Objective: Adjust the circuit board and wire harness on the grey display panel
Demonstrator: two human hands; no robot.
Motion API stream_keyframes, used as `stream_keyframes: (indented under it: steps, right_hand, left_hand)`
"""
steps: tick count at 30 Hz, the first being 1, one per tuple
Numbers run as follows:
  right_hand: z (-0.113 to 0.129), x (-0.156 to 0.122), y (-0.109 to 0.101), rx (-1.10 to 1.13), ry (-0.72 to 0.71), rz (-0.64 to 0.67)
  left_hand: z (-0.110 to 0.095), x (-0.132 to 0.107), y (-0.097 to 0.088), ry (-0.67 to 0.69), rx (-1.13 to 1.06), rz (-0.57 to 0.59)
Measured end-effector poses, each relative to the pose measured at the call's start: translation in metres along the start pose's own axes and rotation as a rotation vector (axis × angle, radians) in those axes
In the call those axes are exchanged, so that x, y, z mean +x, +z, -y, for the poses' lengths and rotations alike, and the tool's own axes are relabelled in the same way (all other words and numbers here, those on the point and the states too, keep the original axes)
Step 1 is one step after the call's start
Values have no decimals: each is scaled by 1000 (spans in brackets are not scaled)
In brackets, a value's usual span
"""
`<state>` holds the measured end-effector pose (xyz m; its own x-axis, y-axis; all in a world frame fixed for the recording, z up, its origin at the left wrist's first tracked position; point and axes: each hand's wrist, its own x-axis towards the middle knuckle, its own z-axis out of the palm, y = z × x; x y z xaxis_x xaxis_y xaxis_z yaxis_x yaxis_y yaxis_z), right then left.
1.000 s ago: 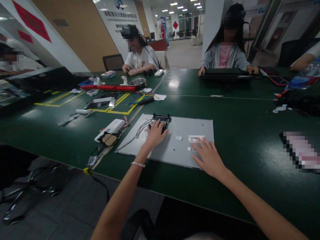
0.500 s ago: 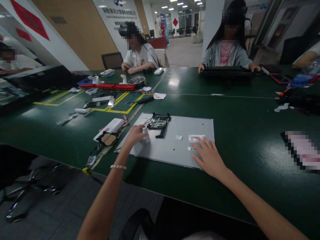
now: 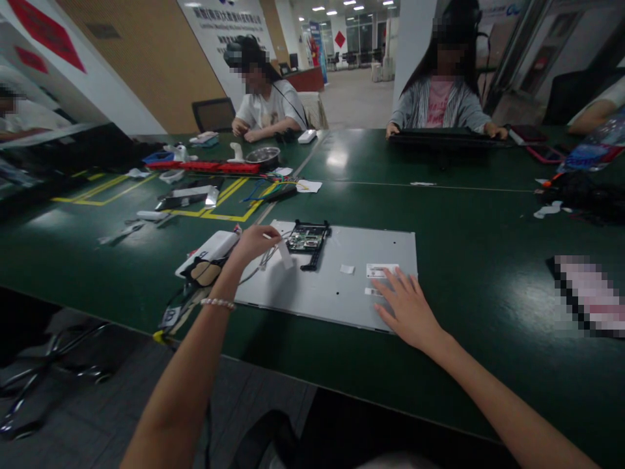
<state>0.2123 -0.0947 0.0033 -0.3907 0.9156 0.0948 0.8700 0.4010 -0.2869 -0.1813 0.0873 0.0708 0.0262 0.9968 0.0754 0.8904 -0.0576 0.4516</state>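
A flat grey metal panel (image 3: 312,294) lies on the green table in front of me. My left hand (image 3: 254,243) is raised over its left part, fingertips pinched on a white strip of tape (image 3: 285,255) that hangs down. Thin cables (image 3: 263,259) run beneath that hand, beside a circuit board (image 3: 307,240) in a black bracket (image 3: 311,260). My right hand (image 3: 407,306) rests flat on the panel's right side, fingers spread, partly covering a printed label (image 3: 379,270). Between the hands a small white sticker (image 3: 347,269) is stuck to the panel.
A white power pack (image 3: 212,251) with cords stands left of the panel. Loose wires (image 3: 273,189), a red strip (image 3: 205,167) and a metal bowl (image 3: 263,155) lie farther back. A phone (image 3: 588,293) is at the right. Two people sit opposite, one holding a dark panel (image 3: 446,138).
My left hand has lifted and moved slightly left, drawing the white tape strip up from the panel so more of it and the cables show. My right hand stays in place.
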Motion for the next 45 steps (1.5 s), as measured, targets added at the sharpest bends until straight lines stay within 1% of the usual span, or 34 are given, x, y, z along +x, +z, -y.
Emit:
stream_keyframes:
  steps: [2,4,5,7,9,12,15,17,18,19,20,21,24,26,27,28,30,31,37,42,45]
  right_hand:
    - [0,0,-1,2,0,7]
    - [0,1,-1,4,-1,13]
    - [0,1,-2,4,-1,16]
    - [0,1,-1,1,1,16]
    - [1,1,-1,-1,2,14]
    - [1,1,-1,8,4,18]
    - [1,1,-2,22,9,33]
    - [0,1,-3,21,13,38]
    - [0,1,-4,20,13,39]
    - [0,1,-4,19,11,38]
    - [1,1,-4,19,10,36]
    - [1,1,-4,19,8,35]
    - [1,1,-3,17,7,35]
    - [1,1,-3,13,9,34]
    - [1,1,-3,11,9,33]
    - [1,1,-2,8,10,32]
    - [1,1,-2,6,11,32]
    - [1,1,-2,6,10,34]
    - [1,1,-3,9,12,33]
    - [2,1,-4,10,9,36]
    - [1,1,-4,16,7,40]
  left_hand:
    - [-11,21,2,-34,-139,-60]
    - [-23,43,9,-113,-288,-132]
    - [-29,54,15,-159,-327,-181]
    - [-39,73,28,-244,-303,-263]
    - [-42,86,40,-293,-240,-310]
    - [-39,96,51,-325,-153,-333]
    - [-38,96,54,-341,-84,-324]
    - [-45,91,53,-283,0,-351]
    - [-51,86,53,-214,45,-359]
    - [-59,79,53,-117,82,-344]
    - [-69,69,54,3,101,-301]
    - [-80,58,55,128,83,-203]
    - [-113,16,62,506,45,166]
    - [-131,-12,68,679,66,318]
    - [-138,-23,70,741,82,394]
    - [-143,-32,72,772,103,449]
    - [-147,-41,75,785,135,515]
    - [-147,-42,76,774,144,525]
    - [-141,-30,80,717,123,602]
    - [-142,-31,86,566,61,594]
    - [-141,-24,86,528,16,627]
